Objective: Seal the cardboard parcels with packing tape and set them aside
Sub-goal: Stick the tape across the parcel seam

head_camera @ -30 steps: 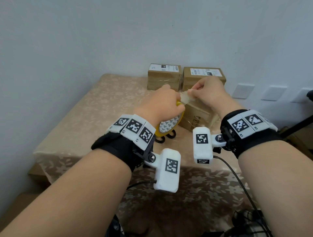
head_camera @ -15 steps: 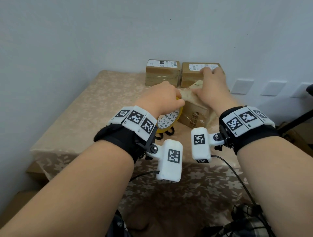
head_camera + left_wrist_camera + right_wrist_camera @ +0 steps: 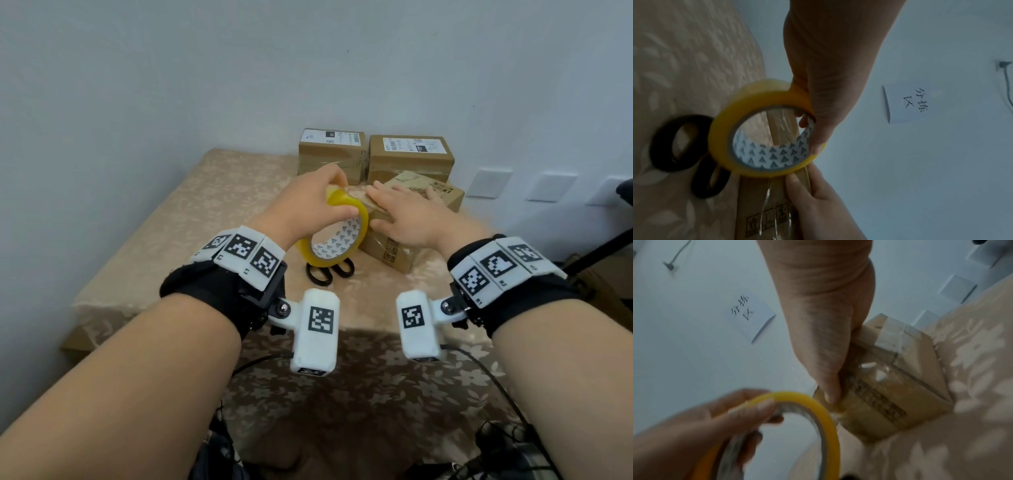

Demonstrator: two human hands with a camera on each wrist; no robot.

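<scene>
My left hand [image 3: 315, 205] grips a yellow roll of packing tape [image 3: 356, 219], thumb inside the core, just left of a cardboard parcel [image 3: 445, 195] in mid-table. A clear strip runs from the roll onto the parcel's top. My right hand [image 3: 400, 212] lies flat on that top with straight fingers and presses the tape down. In the left wrist view the tape roll [image 3: 723, 134] hangs over the parcel's [image 3: 754, 203] near edge, and the right hand's thumb [image 3: 797, 183] touches it. The right wrist view shows the parcel [image 3: 890, 394] with glossy tape on it.
Two taped parcels [image 3: 330, 154] [image 3: 409, 157] with white labels stand against the back wall. Black-handled scissors [image 3: 329, 272] lie under the roll on the beige floral tablecloth [image 3: 191, 219]. Wall sockets [image 3: 489, 181] are at right; a paper note [image 3: 906, 102] is on the wall.
My right hand let go of the tape end and now lies flat on the parcel's top. My left hand has drawn the roll back towards the parcel's near left edge.
</scene>
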